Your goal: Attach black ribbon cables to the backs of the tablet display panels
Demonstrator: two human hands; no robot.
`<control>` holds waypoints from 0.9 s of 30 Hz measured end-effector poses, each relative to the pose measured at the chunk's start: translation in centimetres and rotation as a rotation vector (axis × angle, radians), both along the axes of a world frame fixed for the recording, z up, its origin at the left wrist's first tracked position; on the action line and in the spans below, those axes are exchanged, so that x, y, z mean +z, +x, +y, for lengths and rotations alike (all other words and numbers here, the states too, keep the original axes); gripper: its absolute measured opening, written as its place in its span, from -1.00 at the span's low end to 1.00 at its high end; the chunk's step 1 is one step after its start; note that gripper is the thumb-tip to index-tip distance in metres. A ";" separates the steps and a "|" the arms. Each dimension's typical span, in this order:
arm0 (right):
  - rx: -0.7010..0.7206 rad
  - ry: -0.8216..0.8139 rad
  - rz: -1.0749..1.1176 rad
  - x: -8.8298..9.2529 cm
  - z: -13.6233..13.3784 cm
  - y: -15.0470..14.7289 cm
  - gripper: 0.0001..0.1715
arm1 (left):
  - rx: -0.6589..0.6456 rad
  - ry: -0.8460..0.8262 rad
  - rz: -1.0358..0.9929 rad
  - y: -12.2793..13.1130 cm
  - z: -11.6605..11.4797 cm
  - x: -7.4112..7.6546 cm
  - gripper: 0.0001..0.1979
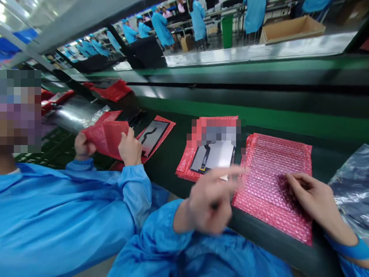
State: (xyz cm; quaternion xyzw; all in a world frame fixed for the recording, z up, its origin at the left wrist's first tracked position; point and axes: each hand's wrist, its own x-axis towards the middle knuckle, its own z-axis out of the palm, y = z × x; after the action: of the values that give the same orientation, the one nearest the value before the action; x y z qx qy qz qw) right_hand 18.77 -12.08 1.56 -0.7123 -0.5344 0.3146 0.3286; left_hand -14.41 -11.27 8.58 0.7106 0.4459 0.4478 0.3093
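A pink bubble-wrap bag [273,184] lies on the dark green belt in front of me. My right hand [315,196] rests at its right side, thumb and curled fingers closed on its top layer. Blurred by motion, my left hand [211,202] hovers over the bag's left edge with fingers stretched out and nothing visible in them. Just beyond it, a flat display panel [216,152] with a black flex cable lies on other pink bubble bags [187,169]; part of it is hidden by my fingers.
At left, a co-worker in blue holds a red bubble bag [106,138] in both hands. Near it, another display panel [154,136] lies on a bag. Clear plastic film [353,184] lies at right. A raised green ledge [259,111] runs behind the belt [164,169].
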 end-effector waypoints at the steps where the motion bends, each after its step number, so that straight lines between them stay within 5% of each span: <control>1: -0.004 -0.024 0.021 -0.2 0.1 0.2 -0.35 | 0.022 0.013 0.003 -0.6 1.6 -0.7 -0.52; 6: 0.180 -0.227 0.241 0.2 1.3 0.2 -0.36 | 0.315 -0.128 0.192 -5.9 7.9 -5.3 -0.46; 11: 0.399 -0.309 0.408 1.3 4.3 -4.0 -0.43 | 0.324 -0.296 0.103 -8.2 8.7 -9.3 -0.47; 18: 0.378 -0.353 0.413 0.9 8.3 -10.8 -0.53 | 0.299 -0.317 0.060 -7.2 7.9 -9.3 -0.49; 27: 0.383 -0.166 0.400 1.2 9.4 -12.7 -0.44 | 0.292 -0.306 0.015 -7.1 8.2 -9.9 -0.47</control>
State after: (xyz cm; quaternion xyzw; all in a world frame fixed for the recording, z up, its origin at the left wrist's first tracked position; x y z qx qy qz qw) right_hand 6.07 -2.70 2.72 -0.5465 -0.5563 0.5479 0.3029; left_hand -21.51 -3.11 -1.30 0.5864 0.6092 0.4096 0.3425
